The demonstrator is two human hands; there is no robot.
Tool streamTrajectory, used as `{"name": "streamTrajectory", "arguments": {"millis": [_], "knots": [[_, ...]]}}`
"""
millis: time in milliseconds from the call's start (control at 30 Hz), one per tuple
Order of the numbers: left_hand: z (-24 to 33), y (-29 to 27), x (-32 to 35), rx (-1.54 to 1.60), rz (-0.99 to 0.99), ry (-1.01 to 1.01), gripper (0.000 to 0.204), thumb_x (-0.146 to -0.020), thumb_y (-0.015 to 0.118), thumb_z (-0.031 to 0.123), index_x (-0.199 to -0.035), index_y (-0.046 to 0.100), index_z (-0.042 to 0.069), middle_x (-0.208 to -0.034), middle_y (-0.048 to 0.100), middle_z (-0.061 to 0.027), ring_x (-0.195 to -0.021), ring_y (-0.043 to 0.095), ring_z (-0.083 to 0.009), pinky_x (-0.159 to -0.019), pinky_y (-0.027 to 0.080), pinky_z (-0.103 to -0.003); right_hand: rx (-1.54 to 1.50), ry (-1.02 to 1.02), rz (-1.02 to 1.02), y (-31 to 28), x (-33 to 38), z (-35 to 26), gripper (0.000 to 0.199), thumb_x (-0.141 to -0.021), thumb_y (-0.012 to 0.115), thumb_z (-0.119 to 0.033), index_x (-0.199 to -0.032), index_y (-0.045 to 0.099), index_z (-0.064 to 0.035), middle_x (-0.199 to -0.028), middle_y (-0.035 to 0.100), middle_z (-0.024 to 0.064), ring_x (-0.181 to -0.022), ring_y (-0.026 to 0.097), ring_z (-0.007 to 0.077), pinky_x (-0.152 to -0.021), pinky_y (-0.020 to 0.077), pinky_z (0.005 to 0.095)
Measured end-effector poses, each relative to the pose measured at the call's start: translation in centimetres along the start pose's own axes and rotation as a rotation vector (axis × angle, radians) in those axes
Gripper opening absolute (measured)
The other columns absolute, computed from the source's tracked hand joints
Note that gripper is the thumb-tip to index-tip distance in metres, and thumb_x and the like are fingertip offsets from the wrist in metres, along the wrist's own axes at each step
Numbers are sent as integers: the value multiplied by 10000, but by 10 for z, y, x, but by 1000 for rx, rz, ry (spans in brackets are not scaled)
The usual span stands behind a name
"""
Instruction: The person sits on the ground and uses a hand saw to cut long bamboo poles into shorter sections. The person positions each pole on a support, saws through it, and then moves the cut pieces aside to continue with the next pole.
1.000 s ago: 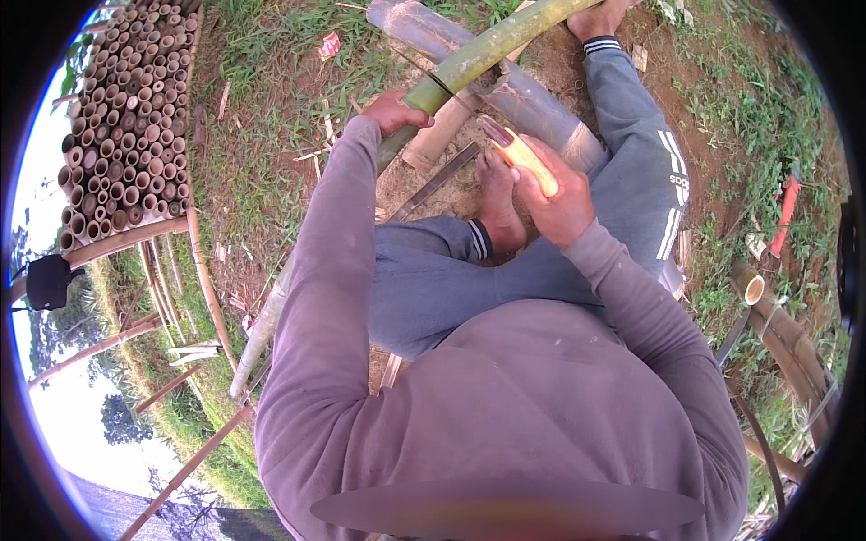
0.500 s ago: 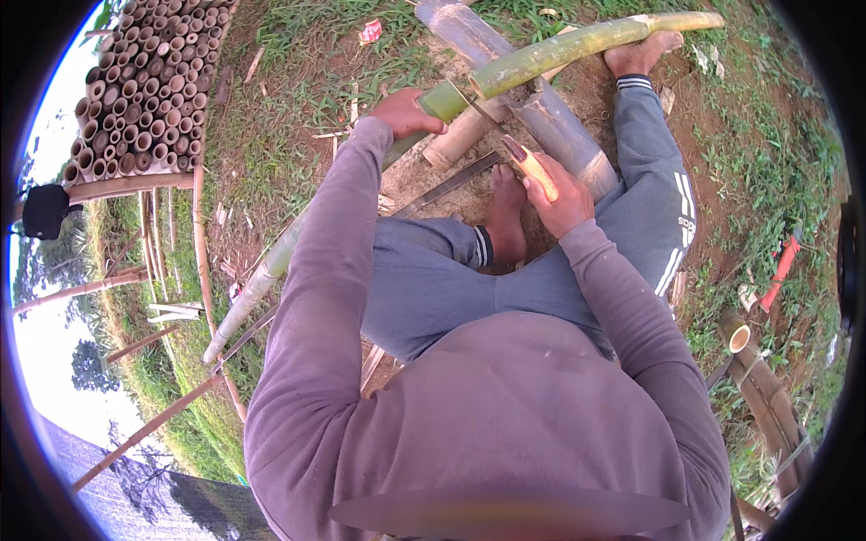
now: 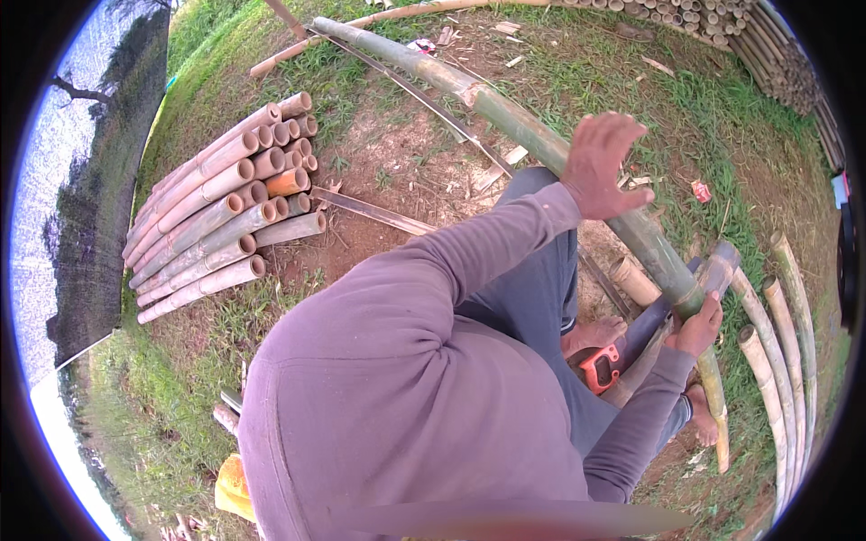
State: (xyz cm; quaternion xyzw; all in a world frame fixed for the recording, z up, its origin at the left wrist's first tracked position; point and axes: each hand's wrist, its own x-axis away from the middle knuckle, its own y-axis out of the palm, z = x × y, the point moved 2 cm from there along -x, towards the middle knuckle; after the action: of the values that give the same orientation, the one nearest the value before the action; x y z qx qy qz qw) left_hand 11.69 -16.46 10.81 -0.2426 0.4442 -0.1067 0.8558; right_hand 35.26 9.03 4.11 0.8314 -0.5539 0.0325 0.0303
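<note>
- The right hand point(image 3: 699, 329) grips the long green bamboo pole point(image 3: 541, 144) near its close end; a red-handled saw point(image 3: 600, 368) lies just below it.
- The left hand point(image 3: 600, 162), farther up, rests spread open on the pole.
- Seemingly repositioning; sawing next needs the saw picked up.
- The pole's long axis runs away toward the upper left.

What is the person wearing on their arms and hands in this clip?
Both arms are covered by long, loose purple-grey sleeves that reach the wrists. The left hand and right hand are bare: no gloves, rings or watch can be seen.
</note>
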Motion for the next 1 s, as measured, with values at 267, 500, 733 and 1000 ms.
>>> {"name": "streamTrajectory", "arguments": {"millis": [267,500,733,1000], "knots": [[-245,-70,87,1486,757,-1110,807,-902,785,528,-1466,455,55,-1295,572,-201,-1170,625,-391,-963,542,-627,321,-211,34,-3,110,-47,559,-1114,431,-448,-1183,691,42,-1224,671,224,-1099,630,376,-1001,454,477],[-135,-18,61,1497,660,-1335,517,-931,763,431,-1279,562,106,-1103,650,-148,-1022,665,-333,-937,554,-600,386,-198,133,-90,11,-46,520,-1083,449,-440,-1126,736,-8,-1198,690,180,-1120,649,363,-973,510,491],[-23,-23,71,1543,371,-1350,402,-947,764,353,-1215,607,97,-1102,669,-106,-1057,683,-309,-981,529,-555,53,148,134,-182,-118,-58,422,-1011,572,-376,-1219,715,-39,-1268,686,165,-1137,692,349,-936,576,484],[-29,-136,102,1285,607,-1228,608,-942,794,316,-1387,486,38,-1258,640,-156,-1161,679,-342,-1022,548,-574,38,165,-199,-73,-182,-20,485,-1047,539,-456,-1284,663,-51,-1199,716,118,-1047,725,313,-822,613,477]]}}
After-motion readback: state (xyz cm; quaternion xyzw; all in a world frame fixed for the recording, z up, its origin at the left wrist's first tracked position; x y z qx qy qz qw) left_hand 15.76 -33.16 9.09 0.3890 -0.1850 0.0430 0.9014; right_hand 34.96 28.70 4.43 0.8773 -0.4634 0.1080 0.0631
